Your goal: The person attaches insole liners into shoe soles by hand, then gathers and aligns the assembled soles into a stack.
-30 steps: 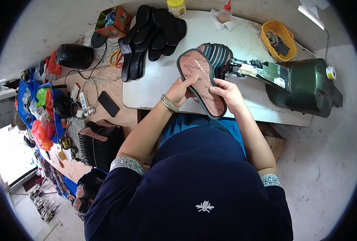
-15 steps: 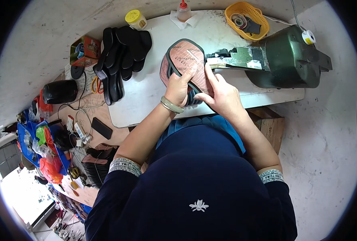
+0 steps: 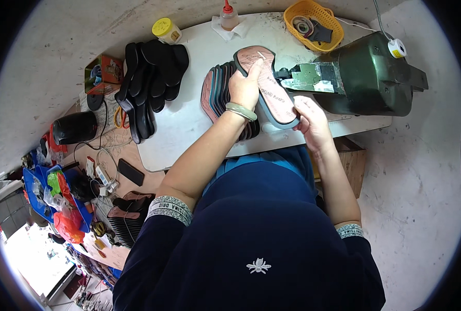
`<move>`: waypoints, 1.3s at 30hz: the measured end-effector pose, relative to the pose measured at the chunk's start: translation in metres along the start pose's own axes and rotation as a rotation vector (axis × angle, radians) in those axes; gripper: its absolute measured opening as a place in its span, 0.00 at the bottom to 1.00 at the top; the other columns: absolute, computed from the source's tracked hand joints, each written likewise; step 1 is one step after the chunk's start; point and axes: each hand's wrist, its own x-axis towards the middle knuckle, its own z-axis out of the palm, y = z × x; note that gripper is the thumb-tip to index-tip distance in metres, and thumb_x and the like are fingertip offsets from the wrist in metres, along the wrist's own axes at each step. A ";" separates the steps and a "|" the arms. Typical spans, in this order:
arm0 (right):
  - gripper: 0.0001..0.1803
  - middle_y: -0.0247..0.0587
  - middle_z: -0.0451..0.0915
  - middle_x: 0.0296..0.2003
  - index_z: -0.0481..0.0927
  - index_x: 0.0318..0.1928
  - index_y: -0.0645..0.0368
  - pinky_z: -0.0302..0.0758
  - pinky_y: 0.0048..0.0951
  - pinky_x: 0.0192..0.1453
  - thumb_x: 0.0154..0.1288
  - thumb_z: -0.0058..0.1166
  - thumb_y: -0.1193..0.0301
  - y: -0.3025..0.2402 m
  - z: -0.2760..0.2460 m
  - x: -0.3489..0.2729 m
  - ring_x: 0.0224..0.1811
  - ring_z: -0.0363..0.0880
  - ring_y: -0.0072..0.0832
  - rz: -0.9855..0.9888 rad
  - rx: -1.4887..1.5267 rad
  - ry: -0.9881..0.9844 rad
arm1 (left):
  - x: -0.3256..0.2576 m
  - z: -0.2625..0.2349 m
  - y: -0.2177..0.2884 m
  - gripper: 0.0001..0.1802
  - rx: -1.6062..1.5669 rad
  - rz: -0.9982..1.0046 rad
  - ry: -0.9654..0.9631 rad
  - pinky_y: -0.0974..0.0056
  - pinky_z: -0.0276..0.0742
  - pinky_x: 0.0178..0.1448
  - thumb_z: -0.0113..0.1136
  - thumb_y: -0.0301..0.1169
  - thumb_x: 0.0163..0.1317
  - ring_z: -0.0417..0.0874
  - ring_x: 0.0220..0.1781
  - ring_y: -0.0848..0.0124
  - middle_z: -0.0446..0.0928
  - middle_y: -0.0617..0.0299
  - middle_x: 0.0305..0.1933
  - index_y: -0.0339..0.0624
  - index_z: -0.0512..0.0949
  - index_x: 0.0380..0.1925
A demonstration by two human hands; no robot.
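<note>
White table (image 3: 163, 124), green machine (image 3: 380, 78), sole stack (image 3: 219, 93), pink sole (image 3: 272, 90) held over the table by both hands, just left of the machine's narrow end.
Left forearm (image 3: 204, 153) is angled up-right, right forearm (image 3: 340, 181) up-left. Hands are kept apart, both clamped on the sole: left hand (image 3: 244, 89) is wrapped at its left edge, thumb laid on the pink face; right hand (image 3: 313, 124) is pinched at the lower end. Bracelet (image 3: 241, 110) is worn on left wrist.

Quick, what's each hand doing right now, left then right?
Left hand: closed on a pink-faced shoe sole, thumb on its face.
Right hand: closed on the same sole's near end, at the edge.
</note>
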 end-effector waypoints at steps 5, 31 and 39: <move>0.17 0.40 0.80 0.29 0.79 0.45 0.67 0.64 0.17 0.23 0.73 0.49 0.63 0.000 0.045 -0.005 0.23 0.74 0.20 0.345 0.462 -0.317 | 0.023 0.002 -0.007 0.30 0.228 0.203 0.140 0.57 0.71 0.62 0.63 0.51 0.61 0.78 0.56 0.56 0.78 0.45 0.50 0.32 0.79 0.48; 0.18 0.31 0.77 0.16 0.84 0.32 0.63 0.56 0.15 0.19 0.71 0.53 0.61 -0.018 0.047 0.034 0.14 0.65 0.16 0.072 0.163 -0.028 | 0.027 -0.045 0.080 0.19 1.189 0.495 -0.820 0.58 0.77 0.51 0.52 0.43 0.71 0.84 0.45 0.56 0.84 0.60 0.51 0.49 0.79 0.56; 0.17 0.34 0.77 0.17 0.84 0.31 0.62 0.58 0.16 0.21 0.71 0.55 0.62 -0.022 0.047 0.028 0.15 0.67 0.17 0.079 0.121 -0.017 | 0.012 -0.048 0.056 0.21 0.911 0.382 -0.702 0.62 0.79 0.46 0.53 0.38 0.71 0.85 0.40 0.62 0.84 0.56 0.47 0.44 0.75 0.60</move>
